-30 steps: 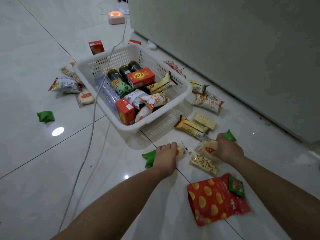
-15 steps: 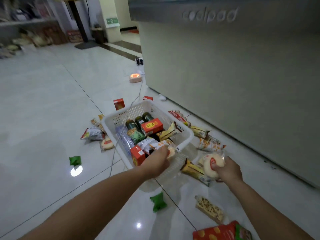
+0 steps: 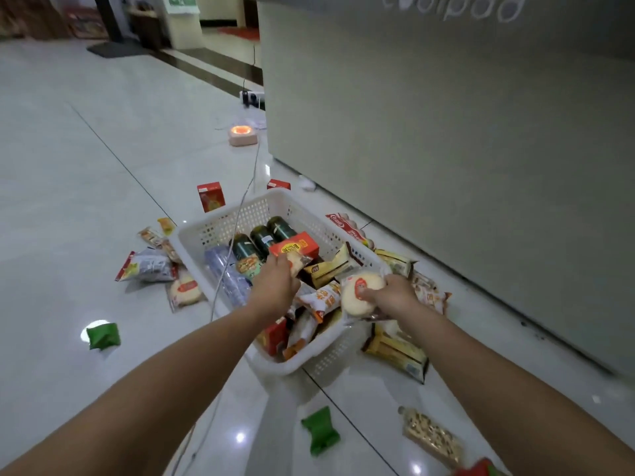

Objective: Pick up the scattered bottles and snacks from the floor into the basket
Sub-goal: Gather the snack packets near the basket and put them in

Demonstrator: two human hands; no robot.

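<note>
A white perforated basket (image 3: 220, 228) stands on the floor, holding dark bottles (image 3: 263, 237), a red box (image 3: 295, 248) and several snack packs. My left hand (image 3: 276, 281) is over the basket's middle, shut on a small wrapped snack (image 3: 296, 261). My right hand (image 3: 395, 298) is over the basket's right rim, shut on a round wrapped bun (image 3: 360, 293). Loose snacks lie around: a yellow pack (image 3: 395, 352), a nut bar (image 3: 433, 438), green sachets (image 3: 319, 429) (image 3: 103, 335), a bun pack (image 3: 185, 290) and a silver bag (image 3: 147, 266).
A tall grey cabinet (image 3: 446, 149) stands right of the basket. A white cable (image 3: 237, 221) runs across the basket to a glowing pink device (image 3: 242, 134). Red boxes (image 3: 210, 196) (image 3: 278, 184) sit behind the basket. More packs (image 3: 426, 290) lie between basket and cabinet.
Both hands rose from the floor with a snack each and moved forward over the basket. The view tilted up and closer to the basket.
</note>
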